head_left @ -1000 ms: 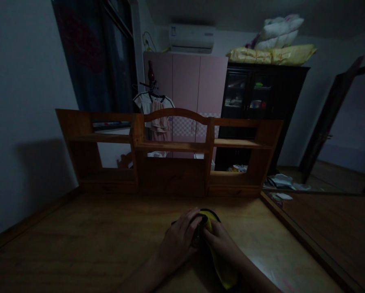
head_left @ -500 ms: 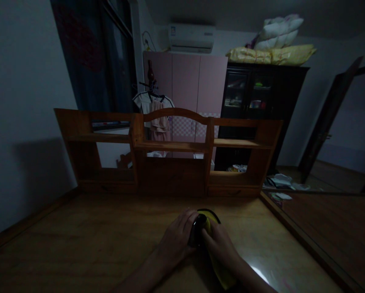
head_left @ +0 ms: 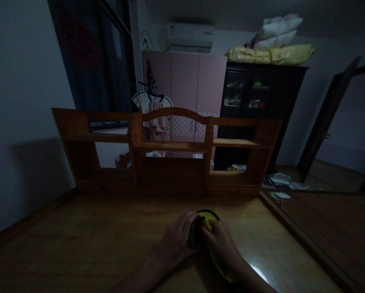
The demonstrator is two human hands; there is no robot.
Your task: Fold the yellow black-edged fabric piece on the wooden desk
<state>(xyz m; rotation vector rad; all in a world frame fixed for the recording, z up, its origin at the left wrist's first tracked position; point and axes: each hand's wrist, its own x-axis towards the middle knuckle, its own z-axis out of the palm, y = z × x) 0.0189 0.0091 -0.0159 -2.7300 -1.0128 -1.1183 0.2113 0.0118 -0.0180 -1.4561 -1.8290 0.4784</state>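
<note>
Above the wooden tabletop (head_left: 109, 240), my left hand (head_left: 178, 234) is wrapped around a small dark glossy object (head_left: 196, 234). Its kind is hard to make out in the dim light. My right hand (head_left: 220, 241) grips a yellow cloth with a black edge (head_left: 209, 215) and presses part of it against the dark object. The cloth's upper part spreads out behind the fingers, and its lower end hangs beneath my right wrist. My fingers hide much of both things.
A wooden shelf unit (head_left: 170, 145) with small drawers stands along the table's far edge. A wall (head_left: 20, 171) borders the left side. On the right runs a raised wooden rim (head_left: 292, 228). Behind are a pink wardrobe (head_left: 184, 81) and a dark cabinet (head_left: 288, 93).
My right hand has shifted slightly with the cloth, whose lower end now shows less below the wrist. The dark object has turned a little in my left hand.
</note>
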